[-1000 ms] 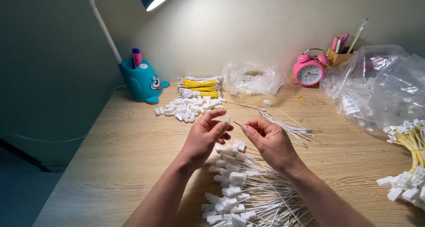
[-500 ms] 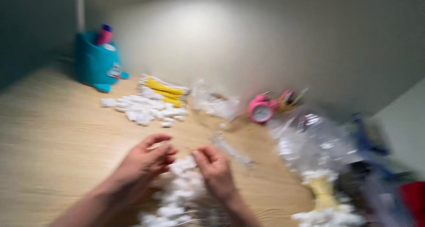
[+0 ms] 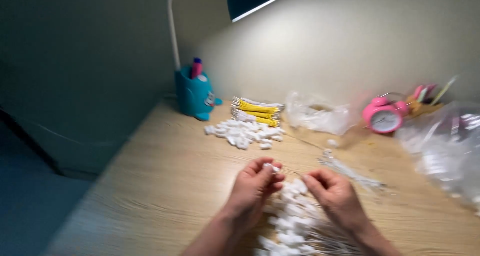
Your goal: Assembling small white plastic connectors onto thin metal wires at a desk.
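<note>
While the view has swung back leftward since half a second ago, when it tilted toward the right end of the desk and blurred, both hands have stayed low and centred over the heap of small white plastic connectors with thin white wires (image 3: 295, 218), so the handling of that heap appears unbroken. The left hand (image 3: 252, 186) is curled nearly closed, its fingertips pinching one small white connector piece (image 3: 270, 167) just above the heap. The right hand (image 3: 334, 195) is loosely curled beside it, thumb and forefinger drawn together; whether a wire lies between them I cannot tell through the blur, though a second ago it held a thin strand toward the other hand. On the pale wooden desk (image 3: 165, 186) behind, a second loose pile of white connectors (image 3: 245, 132) lies in front of a bundle of yellow and white wires (image 3: 257, 110). A teal animal-shaped pen holder (image 3: 195, 93) with a pink cap in it stands at the back left, under the white lamp arm (image 3: 174, 26). A crumpled clear plastic bag (image 3: 317, 115) sits mid-back, a round pink alarm clock (image 3: 385, 117) is to its right, and a larger clear bag (image 3: 445, 146) fills the right edge. No label shape is legible on either bag.
</note>
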